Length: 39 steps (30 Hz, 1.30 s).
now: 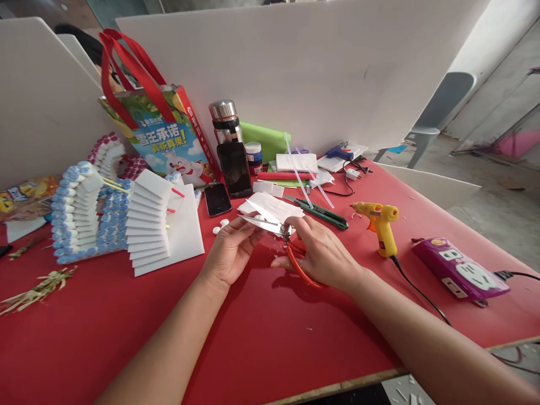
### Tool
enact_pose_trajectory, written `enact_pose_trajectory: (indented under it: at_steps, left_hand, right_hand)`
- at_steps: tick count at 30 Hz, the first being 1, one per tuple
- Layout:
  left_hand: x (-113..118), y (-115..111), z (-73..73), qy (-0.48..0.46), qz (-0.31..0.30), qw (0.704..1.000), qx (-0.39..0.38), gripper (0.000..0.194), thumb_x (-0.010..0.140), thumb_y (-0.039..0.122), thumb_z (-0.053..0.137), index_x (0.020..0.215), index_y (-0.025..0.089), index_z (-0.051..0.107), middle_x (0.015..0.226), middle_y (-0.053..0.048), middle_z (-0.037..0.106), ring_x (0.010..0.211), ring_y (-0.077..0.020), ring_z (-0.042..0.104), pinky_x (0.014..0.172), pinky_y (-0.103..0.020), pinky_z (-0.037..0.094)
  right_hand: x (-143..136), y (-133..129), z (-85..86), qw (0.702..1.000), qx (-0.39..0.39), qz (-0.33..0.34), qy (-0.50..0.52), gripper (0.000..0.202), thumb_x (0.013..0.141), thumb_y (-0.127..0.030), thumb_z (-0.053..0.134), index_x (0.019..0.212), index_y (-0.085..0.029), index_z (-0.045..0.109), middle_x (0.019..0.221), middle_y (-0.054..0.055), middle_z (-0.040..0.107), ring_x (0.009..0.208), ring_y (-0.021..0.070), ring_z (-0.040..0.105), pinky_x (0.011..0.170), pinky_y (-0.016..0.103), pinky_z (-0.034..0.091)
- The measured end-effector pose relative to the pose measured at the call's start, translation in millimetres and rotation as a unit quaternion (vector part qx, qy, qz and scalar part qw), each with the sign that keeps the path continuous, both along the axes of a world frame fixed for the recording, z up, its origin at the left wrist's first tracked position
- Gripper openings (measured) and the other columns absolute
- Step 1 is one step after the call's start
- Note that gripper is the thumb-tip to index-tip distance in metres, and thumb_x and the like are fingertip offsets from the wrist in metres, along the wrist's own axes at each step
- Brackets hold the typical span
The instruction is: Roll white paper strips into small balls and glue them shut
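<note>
My right hand [327, 247] grips a pair of scissors [297, 264] by the orange handles. Their blades point left, slightly apart, across the fingertips of my left hand [232, 247]. The fingers of my left hand are pinched together at the blades, on a small white piece whose kind I cannot make out. Behind the blades lie white paper sheets [276, 207]. A few small white rounded bits [217, 229] rest on the table just left of my left hand. Tiny white scraps [276, 259] are scattered under the scissors.
Left on the red table [253, 349] stand a stepped white foam piece [147, 225] and a blue-and-white cotton-bud structure [76, 219]. Phones, a steel flask [223, 112] and a bag [164, 135] are behind. Rightward lie a green cutter [324, 214], yellow glue gun [382, 225] and purple power strip [459, 270].
</note>
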<state>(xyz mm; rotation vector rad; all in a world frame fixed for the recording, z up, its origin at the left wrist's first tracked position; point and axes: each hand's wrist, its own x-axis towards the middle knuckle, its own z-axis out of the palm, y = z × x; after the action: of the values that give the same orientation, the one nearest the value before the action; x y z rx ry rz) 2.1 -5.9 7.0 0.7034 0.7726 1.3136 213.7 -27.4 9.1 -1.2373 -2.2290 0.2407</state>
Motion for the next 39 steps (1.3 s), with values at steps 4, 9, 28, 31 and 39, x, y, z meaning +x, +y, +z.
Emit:
enact_pose_trajectory:
  at_steps: [4,9,28,31,39]
  left_hand:
    - [2.1,-0.9,1.2,0.009,-0.005,1.0,0.012,0.02,0.074,0.015,0.084,0.093,0.015,0.08,0.094,-0.005,0.077,0.088,-0.0147,0.072,0.085,-0.024,0.06]
    - [2.8,-1.0,2.4,0.022,0.003,1.0,0.011,0.021,0.073,0.017,0.085,0.093,0.016,0.08,0.097,-0.005,0.078,0.089,-0.0162,0.072,0.087,-0.027,0.06]
    - [2.2,-1.5,4.2,0.007,-0.003,1.0,-0.012,0.016,0.069,0.016,0.087,0.084,0.014,0.08,0.088,-0.006,0.079,0.079,-0.0134,0.073,0.079,-0.021,0.061]
    - [1.7,-1.1,2.8,-0.001,-0.008,1.0,-0.017,0.016,0.07,0.015,0.087,0.085,0.013,0.08,0.088,-0.005,0.079,0.079,-0.0129,0.073,0.078,-0.02,0.061]
    - [-0.1,0.6,0.2,-0.008,-0.007,1.0,-0.029,0.017,0.071,0.015,0.086,0.086,0.012,0.08,0.088,-0.006,0.078,0.077,-0.0127,0.074,0.077,-0.02,0.062]
  right_hand:
    - [-0.1,0.0,0.7,1.0,0.006,-0.01,-0.012,0.058,0.088,-0.065,0.061,0.117,-0.014,0.055,0.091,0.01,0.058,0.077,0.0227,0.056,0.07,0.032,0.043]
    - [0.2,-0.5,1.6,1.0,0.004,-0.015,-0.022,0.054,0.09,-0.064,0.058,0.115,-0.016,0.056,0.085,0.007,0.056,0.07,0.0204,0.052,0.065,0.029,0.039]
    - [-1.1,-3.5,0.9,0.999,-0.021,-0.034,-0.025,0.045,0.094,-0.057,0.055,0.114,-0.017,0.058,0.093,0.01,0.064,0.073,0.0213,0.06,0.061,0.028,0.035]
    - [-1.6,-4.0,0.6,0.999,-0.022,-0.035,-0.023,0.043,0.094,-0.055,0.057,0.113,-0.016,0.058,0.093,0.011,0.064,0.073,0.0217,0.061,0.061,0.028,0.036]
    - [-1.8,-4.4,-0.9,0.999,-0.026,-0.034,-0.014,0.042,0.095,-0.053,0.056,0.114,-0.016,0.058,0.095,0.012,0.066,0.074,0.0224,0.062,0.062,0.029,0.039]
